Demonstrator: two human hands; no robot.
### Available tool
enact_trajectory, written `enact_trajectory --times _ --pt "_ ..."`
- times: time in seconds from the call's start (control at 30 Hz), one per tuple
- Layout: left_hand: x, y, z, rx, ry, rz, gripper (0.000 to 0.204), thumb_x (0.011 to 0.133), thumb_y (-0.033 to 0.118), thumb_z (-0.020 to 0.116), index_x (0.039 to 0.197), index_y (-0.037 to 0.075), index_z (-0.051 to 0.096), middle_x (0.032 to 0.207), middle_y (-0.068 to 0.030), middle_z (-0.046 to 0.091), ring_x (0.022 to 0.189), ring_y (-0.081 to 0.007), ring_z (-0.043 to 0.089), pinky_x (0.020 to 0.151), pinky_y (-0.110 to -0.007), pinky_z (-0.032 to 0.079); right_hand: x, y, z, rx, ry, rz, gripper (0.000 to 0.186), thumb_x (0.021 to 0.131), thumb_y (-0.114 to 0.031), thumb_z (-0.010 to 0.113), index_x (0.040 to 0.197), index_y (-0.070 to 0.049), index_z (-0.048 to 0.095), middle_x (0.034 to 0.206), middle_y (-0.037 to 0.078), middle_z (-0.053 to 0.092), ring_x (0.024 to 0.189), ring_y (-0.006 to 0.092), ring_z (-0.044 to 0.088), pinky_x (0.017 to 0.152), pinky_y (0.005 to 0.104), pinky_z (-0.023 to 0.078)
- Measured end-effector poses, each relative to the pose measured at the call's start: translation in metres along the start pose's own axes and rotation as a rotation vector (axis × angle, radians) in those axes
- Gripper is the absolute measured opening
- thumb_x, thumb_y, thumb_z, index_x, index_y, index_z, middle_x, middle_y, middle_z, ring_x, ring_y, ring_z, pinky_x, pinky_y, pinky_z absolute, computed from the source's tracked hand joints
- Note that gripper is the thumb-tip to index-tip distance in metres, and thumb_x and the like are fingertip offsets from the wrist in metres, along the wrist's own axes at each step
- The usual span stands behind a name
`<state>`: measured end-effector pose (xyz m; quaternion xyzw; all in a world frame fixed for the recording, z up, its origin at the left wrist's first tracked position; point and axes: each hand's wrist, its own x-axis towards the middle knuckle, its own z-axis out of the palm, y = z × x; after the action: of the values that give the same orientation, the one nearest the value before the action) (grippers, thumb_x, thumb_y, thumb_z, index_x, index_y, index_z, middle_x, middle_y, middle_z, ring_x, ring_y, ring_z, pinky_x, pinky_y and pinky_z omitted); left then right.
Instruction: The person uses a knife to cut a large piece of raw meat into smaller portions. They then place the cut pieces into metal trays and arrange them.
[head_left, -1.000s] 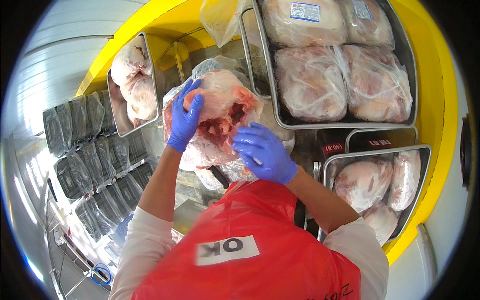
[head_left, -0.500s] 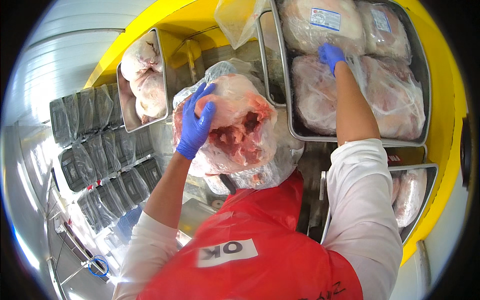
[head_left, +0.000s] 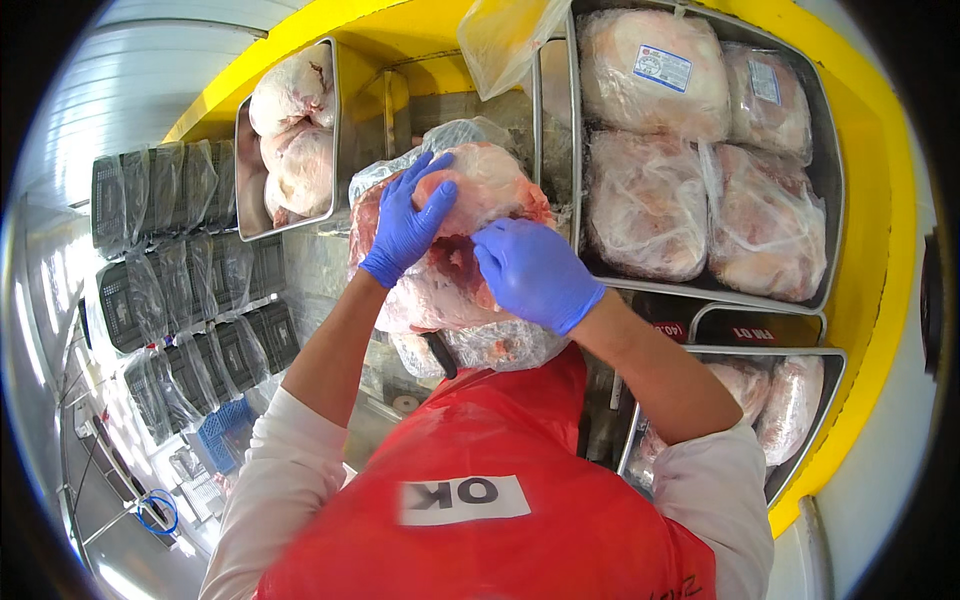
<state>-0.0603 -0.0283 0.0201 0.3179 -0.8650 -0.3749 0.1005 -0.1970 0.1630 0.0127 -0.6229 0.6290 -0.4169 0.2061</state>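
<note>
Head view shows the left hand (head_left: 405, 225) laid on the far left part of a large piece of raw meat (head_left: 440, 290), fingers and thumb spread apart. The right hand (head_left: 540, 280) presses from the right at the dark red hollow in the meat, its fingers bent and bunched; their tips are hidden, so whether they clamp any flesh cannot be made out. Both hands wear blue gloves and stand near each other. The meat sits straight ahead of the red apron (head_left: 450, 550), with a plastic-wrapped bundle (head_left: 510, 345) at its near edge and a dark handle (head_left: 440, 355) beside that. To the far right, a big metal tray (head_left: 575, 150) holds four wrapped packs (head_left: 650, 210); nearer, a smaller tray (head_left: 840, 370) holds more meat. Far left, another tray (head_left: 335, 120) carries pale pieces (head_left: 300, 160). Black crates (head_left: 170, 200) line the left.
</note>
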Motion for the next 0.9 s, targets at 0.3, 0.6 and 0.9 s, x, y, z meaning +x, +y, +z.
enact_trajectory --times 0.3,0.6,0.9 --pt "-0.002 -0.011 0.008 -0.142 0.040 -0.035 0.053 0.092 0.041 0.067 0.133 0.007 0.066 0.142 -0.0222 0.058 0.136 -0.0357 0.051 0.115 -0.044 0.034 -0.020 -0.061 0.052 -0.559 0.073 0.216 0.042 0.092 -0.020 0.048 0.124 0.006 0.059 0.116 0.026 0.063 0.114 0.0381 0.058 0.106 0.0582 0.038" --pt "-0.010 -0.010 0.004 -0.100 0.040 -0.033 0.050 0.095 0.038 0.065 0.134 0.007 0.065 0.142 -0.0215 0.058 0.138 -0.0338 0.049 0.115 -0.044 0.033 -0.019 0.084 -0.036 0.547 0.493 0.569 0.028 0.097 -0.027 0.062 0.097 -0.002 0.074 0.083 0.010 0.071 0.073 0.0177 0.066 0.070 0.0337 0.053" --pt "0.014 0.019 0.005 -0.124 -0.056 -0.007 0.049 0.096 0.032 0.064 0.134 0.001 0.063 0.144 -0.0211 0.056 0.139 -0.0329 0.048 0.116 -0.043 0.032 -0.003 0.438 -0.031 0.487 0.336 1.053 0.030 0.098 -0.027 0.055 0.098 -0.003 0.073 0.096 0.013 0.075 0.081 0.0232 0.071 0.070 0.0359 0.057"
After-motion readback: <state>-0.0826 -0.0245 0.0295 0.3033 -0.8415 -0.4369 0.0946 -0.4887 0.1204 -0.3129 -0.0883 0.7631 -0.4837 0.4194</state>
